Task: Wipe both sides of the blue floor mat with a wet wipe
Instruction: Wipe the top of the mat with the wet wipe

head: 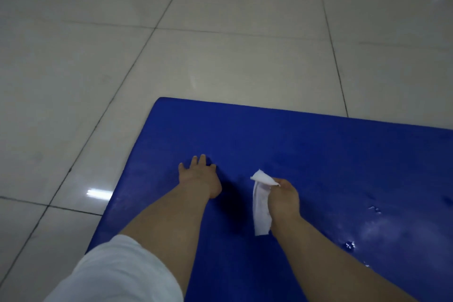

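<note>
Left: white sleeve point(117, 274) at the upper arm, bare forearm stretched forward, left hand point(199, 176) laid palm-down on the blue mat point(318, 154) near its left edge, fingers straight and spread, gripping nothing. Centre-right: white wet wipe point(261, 206) pinched at its upper end in the curled fingers of the right hand point(285, 200), hanging in a strip along the hand's left side above the mat. Beneath and right: mat flat on the pale tiled floor point(220, 44), running out of view at the right, with wet patches point(372, 225) right of the right hand.

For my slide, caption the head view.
Left hand rests flat on the blue floor mat while the right hand holds a wet wipe.
</note>
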